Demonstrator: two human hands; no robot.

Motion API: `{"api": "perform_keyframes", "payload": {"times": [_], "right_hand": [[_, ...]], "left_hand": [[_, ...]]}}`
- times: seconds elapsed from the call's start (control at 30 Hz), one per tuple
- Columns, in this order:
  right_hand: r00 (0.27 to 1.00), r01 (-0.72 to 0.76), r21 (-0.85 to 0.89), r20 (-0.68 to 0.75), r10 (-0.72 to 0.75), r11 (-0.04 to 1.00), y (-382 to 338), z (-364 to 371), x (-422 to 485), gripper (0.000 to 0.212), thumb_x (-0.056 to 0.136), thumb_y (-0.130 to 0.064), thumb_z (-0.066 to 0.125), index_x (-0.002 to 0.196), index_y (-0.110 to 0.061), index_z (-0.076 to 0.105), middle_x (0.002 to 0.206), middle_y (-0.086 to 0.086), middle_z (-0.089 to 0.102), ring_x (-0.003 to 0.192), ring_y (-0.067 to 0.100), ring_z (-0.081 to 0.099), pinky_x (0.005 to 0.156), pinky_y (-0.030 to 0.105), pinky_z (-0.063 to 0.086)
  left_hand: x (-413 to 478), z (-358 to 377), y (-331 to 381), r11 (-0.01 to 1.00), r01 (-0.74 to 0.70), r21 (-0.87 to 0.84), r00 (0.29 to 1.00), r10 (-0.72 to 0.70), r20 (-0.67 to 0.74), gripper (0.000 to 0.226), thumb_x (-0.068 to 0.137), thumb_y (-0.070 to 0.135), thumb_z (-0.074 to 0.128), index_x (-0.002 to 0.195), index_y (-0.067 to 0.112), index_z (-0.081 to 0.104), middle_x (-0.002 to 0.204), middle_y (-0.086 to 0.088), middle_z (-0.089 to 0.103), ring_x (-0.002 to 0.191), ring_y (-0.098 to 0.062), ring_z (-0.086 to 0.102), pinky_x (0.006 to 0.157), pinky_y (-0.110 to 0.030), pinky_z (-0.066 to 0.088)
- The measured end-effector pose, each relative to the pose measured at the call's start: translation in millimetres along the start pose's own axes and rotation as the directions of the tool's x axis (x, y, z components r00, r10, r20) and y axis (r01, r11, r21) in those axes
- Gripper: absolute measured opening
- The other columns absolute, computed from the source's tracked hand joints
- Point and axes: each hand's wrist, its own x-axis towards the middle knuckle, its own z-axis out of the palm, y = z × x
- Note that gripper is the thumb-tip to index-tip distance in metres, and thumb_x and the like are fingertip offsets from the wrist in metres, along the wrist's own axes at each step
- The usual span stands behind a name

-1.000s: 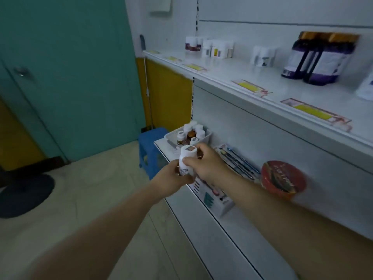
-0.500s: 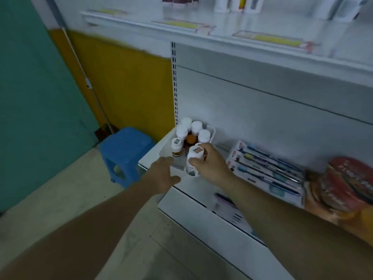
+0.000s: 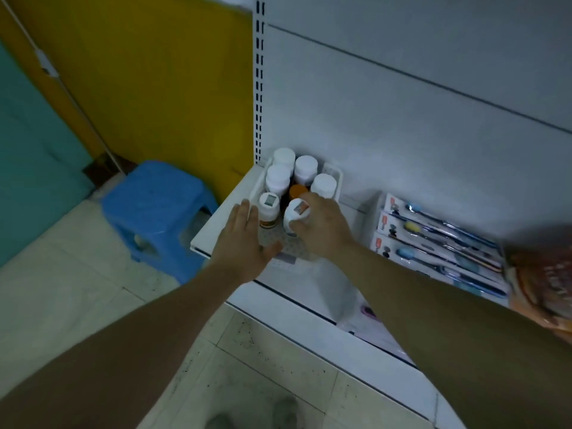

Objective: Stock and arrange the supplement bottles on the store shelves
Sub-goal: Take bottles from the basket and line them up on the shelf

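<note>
A white tray (image 3: 338, 178) at the left end of the low shelf (image 3: 312, 283) holds several white-capped supplement bottles (image 3: 305, 168) and one with an orange cap (image 3: 297, 191). My right hand (image 3: 323, 229) is shut on a white bottle (image 3: 295, 215) with a sticker on its cap, tilted, at the tray's front. My left hand (image 3: 244, 243) is open, palm down, fingers apart, just left of a small bottle (image 3: 268, 210) at the tray's front left; it holds nothing.
Toothbrush packs (image 3: 439, 246) lie on the shelf to the right, with an orange packet (image 3: 541, 283) beyond them. A blue plastic stool (image 3: 161, 209) stands on the tiled floor left of the shelf, before a yellow wall panel (image 3: 161, 88).
The view has dropped from the upper shelf to the low shelf. My left hand let go of the white bottle and opened; my right hand carried the bottle down into the tray's front.
</note>
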Motion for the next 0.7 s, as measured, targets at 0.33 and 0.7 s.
{"api": "perform_keyframes", "payload": {"times": [0.33,0.7], "right_hand": [[0.988,0.156,-0.395,0.079,-0.136,0.905,28.0,26.4,28.4,0.058,0.080,-0.039,0.066,0.133,-0.024,0.045,0.140,0.007,0.033,0.132,0.028,0.027,0.107,0.039,0.027],[0.987,0.130,-0.423,0.143,-0.076,0.897,2.3,-10.6,12.4,0.056,0.086,-0.042,0.059,0.133,-0.022,0.037,0.134,0.009,0.040,0.125,0.030,0.038,0.097,0.041,0.038]], "left_hand": [[2.4,12.8,-7.0,0.997,-0.022,-0.079,0.997,0.016,-0.076,0.081,0.086,0.053,0.053,0.150,0.015,0.021,0.159,-0.008,0.009,0.142,-0.031,0.016,0.114,-0.043,0.020],[2.4,-22.0,-0.6,0.999,0.016,0.028,0.978,-0.022,0.206,0.088,0.085,0.064,0.046,0.152,0.025,0.005,0.160,-0.003,-0.004,0.146,-0.026,0.002,0.117,-0.046,0.013]]}}
